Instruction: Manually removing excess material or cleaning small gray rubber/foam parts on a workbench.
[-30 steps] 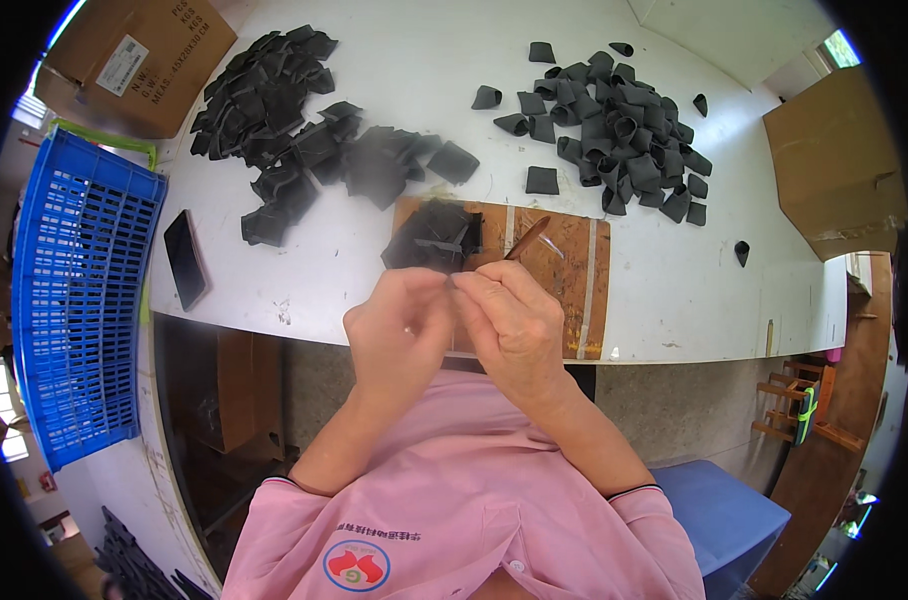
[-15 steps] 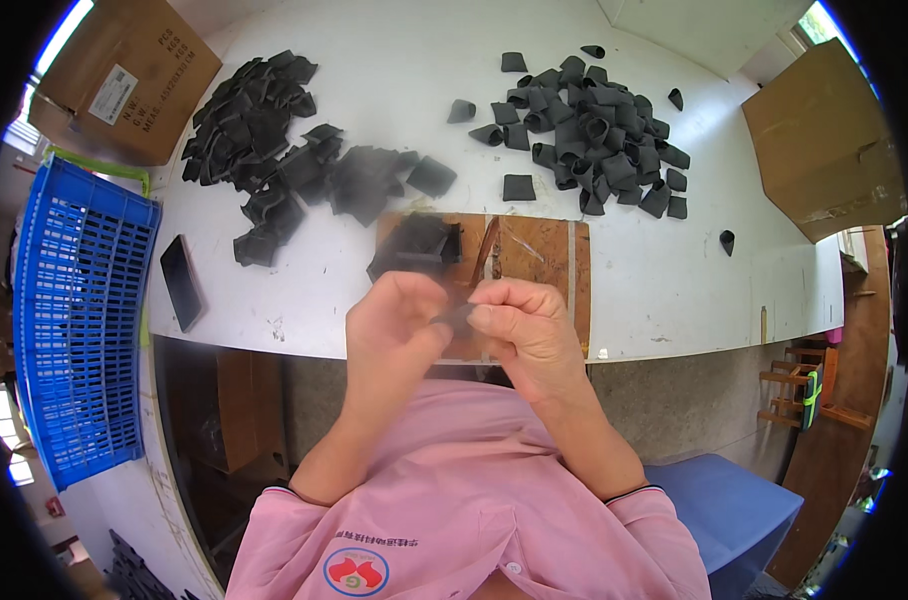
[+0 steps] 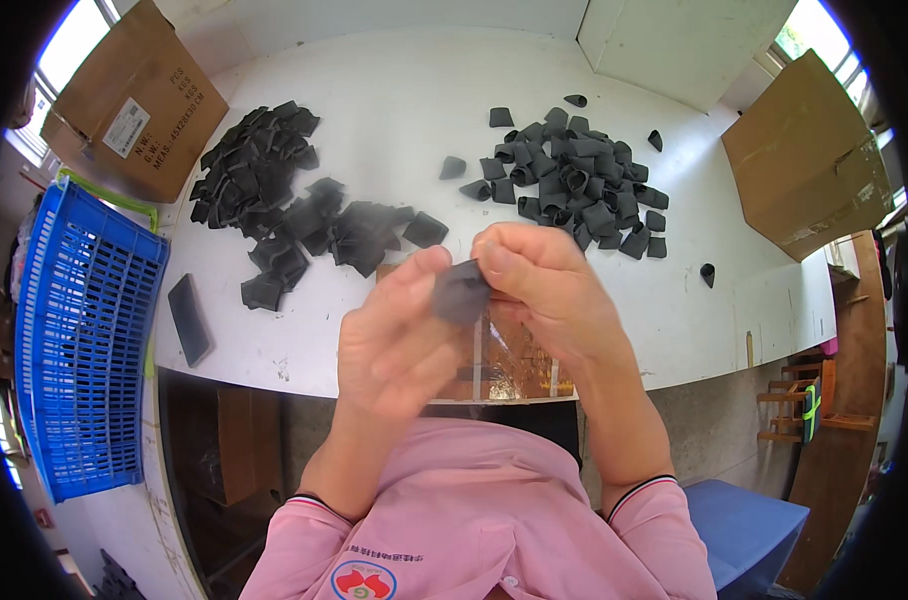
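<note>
My right hand (image 3: 544, 285) pinches the edge of a small dark grey fabric piece (image 3: 461, 293) between thumb and fingers. The piece is smeared by motion and looks folded or tube-like. Beside it my left hand (image 3: 399, 335) is held up with its fingers stretched out, blurred; whether it touches the piece is hard to tell. Under both hands lies a brown board (image 3: 514, 360) with tape strips, mostly covered by them. Flat dark pieces lie in a heap (image 3: 249, 165) on the left, and rolled, tube-like pieces form another heap (image 3: 584, 180) on the right.
On the white table (image 3: 394, 110) a phone (image 3: 188, 320) lies at the left edge. A blue plastic basket (image 3: 94, 340) stands left of the table. Cardboard boxes stand at the far left (image 3: 139, 110) and far right (image 3: 809, 155). A blue stool (image 3: 744, 530) is at lower right.
Both hands have moved up and away from my body, lifting the fabric piece above the board. The left fingers have spread from their closed hold. The view has shifted slightly.
</note>
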`<state>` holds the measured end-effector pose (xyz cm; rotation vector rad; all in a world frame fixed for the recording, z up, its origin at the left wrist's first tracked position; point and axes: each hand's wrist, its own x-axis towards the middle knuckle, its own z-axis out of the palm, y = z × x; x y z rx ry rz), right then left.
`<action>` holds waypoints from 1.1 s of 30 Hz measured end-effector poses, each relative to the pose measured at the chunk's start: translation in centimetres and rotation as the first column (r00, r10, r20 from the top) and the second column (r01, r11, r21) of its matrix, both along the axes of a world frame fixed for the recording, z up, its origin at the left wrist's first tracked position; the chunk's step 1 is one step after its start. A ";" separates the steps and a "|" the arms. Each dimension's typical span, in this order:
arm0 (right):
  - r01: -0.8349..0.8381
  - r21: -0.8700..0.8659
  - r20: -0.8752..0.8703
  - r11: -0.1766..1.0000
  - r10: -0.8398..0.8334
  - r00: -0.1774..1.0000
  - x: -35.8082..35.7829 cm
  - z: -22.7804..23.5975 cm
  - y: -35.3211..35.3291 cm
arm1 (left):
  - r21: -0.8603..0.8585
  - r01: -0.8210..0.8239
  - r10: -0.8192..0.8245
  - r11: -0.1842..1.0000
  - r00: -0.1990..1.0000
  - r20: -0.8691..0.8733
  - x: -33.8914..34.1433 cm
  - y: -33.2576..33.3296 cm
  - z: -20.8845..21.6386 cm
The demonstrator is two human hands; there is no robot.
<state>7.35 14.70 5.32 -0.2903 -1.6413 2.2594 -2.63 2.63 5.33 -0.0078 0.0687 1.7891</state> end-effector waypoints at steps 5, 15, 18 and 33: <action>-0.089 -0.119 0.019 0.989 0.092 0.996 -0.3 -3.2 0.0 | -0.128 -0.193 0.106 0.973 0.863 -0.495 -0.1 -0.6 -4.0; 0.491 0.727 -0.331 0.481 -0.380 0.864 1.0 -1.5 -1.6 | 0.349 -0.504 0.238 0.790 -0.273 -0.932 -0.6 1.6 -1.6; 0.485 0.699 -0.326 0.525 -0.370 0.870 0.9 -0.8 -2.1 | 0.360 -0.521 0.346 0.774 -0.127 -0.929 0.0 1.5 -1.8; 0.567 0.666 -0.358 0.485 -0.460 0.813 0.3 -2.3 -2.7 | 0.138 -0.535 0.389 0.833 0.389 -0.835 0.2 0.3 -2.9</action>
